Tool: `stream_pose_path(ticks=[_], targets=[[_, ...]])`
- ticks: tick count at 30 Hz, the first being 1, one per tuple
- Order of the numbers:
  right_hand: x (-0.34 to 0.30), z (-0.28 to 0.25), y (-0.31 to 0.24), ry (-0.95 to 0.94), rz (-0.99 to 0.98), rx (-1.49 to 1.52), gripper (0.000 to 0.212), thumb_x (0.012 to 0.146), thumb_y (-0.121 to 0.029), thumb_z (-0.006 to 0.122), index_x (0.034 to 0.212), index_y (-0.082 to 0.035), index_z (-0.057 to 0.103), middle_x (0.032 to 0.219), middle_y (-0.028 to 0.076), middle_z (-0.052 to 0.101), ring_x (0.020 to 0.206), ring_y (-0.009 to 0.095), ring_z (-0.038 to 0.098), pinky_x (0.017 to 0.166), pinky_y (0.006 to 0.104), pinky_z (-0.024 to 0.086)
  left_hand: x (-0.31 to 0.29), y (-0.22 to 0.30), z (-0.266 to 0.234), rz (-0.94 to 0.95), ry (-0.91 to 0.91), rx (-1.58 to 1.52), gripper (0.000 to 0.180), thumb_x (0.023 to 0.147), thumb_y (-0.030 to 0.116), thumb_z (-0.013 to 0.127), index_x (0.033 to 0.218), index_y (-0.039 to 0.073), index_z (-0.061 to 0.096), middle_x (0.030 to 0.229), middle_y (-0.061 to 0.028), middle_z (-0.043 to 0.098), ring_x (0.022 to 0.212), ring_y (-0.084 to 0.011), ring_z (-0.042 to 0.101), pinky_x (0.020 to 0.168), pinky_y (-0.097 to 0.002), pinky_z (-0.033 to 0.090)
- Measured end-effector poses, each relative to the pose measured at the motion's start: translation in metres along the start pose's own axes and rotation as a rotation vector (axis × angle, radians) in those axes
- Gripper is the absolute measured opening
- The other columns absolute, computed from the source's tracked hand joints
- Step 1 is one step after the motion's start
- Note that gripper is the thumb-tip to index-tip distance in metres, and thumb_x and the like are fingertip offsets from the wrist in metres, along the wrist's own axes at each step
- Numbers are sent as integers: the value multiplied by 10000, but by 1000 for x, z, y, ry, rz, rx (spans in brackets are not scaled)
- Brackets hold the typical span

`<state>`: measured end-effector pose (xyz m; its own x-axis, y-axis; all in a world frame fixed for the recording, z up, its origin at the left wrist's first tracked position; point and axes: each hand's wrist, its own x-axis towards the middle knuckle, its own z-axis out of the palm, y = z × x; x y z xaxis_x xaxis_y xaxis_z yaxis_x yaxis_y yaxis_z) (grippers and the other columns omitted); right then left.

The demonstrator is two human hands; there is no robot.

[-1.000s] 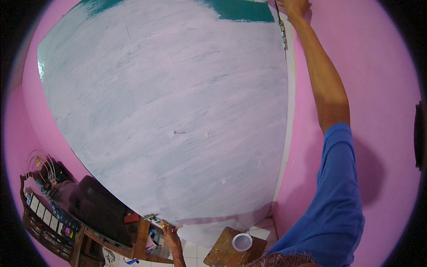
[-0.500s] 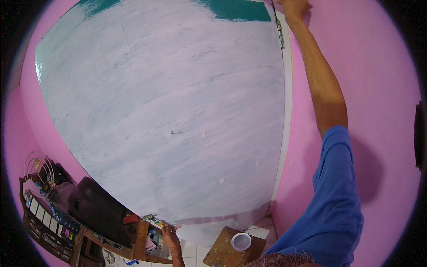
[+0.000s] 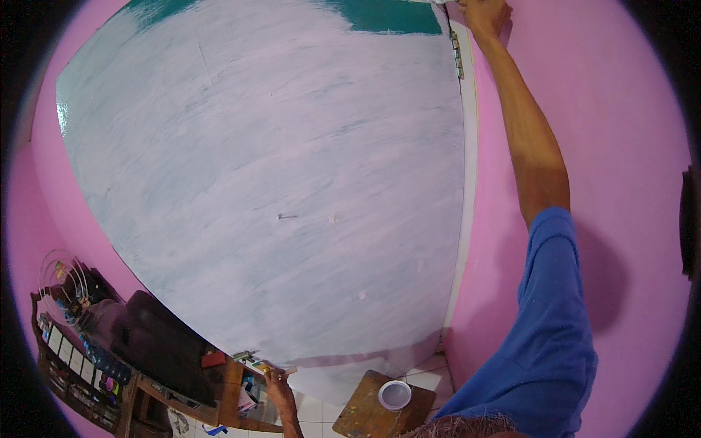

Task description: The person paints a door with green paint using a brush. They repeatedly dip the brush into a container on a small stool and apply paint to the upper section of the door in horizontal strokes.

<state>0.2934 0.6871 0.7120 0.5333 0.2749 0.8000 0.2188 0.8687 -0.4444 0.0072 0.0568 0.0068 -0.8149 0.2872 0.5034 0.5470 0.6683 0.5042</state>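
Note:
A large door [image 3: 277, 160] fills the middle, coated in streaky whitish-grey paint with green patches [image 3: 394, 16] left along its top. High at the right, my right hand [image 3: 484, 13] is closed beside the door's upper hinge-side corner. A pale tip pokes out from it at the picture's upper rim, too cut off to name. Low down, my left hand [image 3: 279, 383] is closed at the door's latch-side edge, just below the metal lock [image 3: 250, 358]. A small pale piece shows by its fingers; I cannot tell what it is.
A round white tub [image 3: 395, 396] of greyish paint stands on a paint-spotted wooden stool [image 3: 358, 416] below. Hinges [image 3: 458, 55] line the door's right side, beside a pink wall [image 3: 621, 109]. Dark furniture with shelves [image 3: 80, 365] and a wire fan guard [image 3: 62, 274] stand lower left.
My right hand has shifted slightly left, and a pale tip now shows beside it at the door's top corner. The left hand stays at the door's edge.

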Motion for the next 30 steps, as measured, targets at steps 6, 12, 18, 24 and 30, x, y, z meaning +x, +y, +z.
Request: stream_pose_path(ticks=[6,12,18,24,30], targets=[[-17,-21,-21,-74,-55,-21,418,905,-402,624,841,-2,728,813,258,720,809,440,723,701,504,563,3,15,-11,12,-16,9,177,831,44,770,982,48,679,1095,-142,643,993,-381,674,793,-468,565],[-6,-20,-30,-30,-383,24,452,983,-410,577,818,1,668,775,254,697,772,441,702,689,533,532,-1,8,-11,24,8,11,170,832,49,771,974,54,677,1100,-142,647,978,-377,679,773,-469,565],[30,9,-23,25,-511,-158,478,965,-423,619,737,-4,626,718,247,674,713,434,686,650,518,520,7,18,-3,-25,36,-21,169,826,66,778,964,73,680,1093,-119,649,973,-366,681,768,-471,563],[-4,-21,-74,-216,-332,334,406,969,-385,615,833,-5,659,716,263,670,713,444,686,664,516,522,-2,-4,2,-21,26,-33,181,826,70,778,972,81,672,1092,-106,645,968,-363,681,758,-468,561],[20,0,-29,12,-448,-14,386,950,-368,646,854,6,656,758,261,677,742,429,693,663,514,511,1,-1,7,28,59,-29,223,825,57,778,994,103,640,1079,-114,633,972,-368,677,741,-471,562]])
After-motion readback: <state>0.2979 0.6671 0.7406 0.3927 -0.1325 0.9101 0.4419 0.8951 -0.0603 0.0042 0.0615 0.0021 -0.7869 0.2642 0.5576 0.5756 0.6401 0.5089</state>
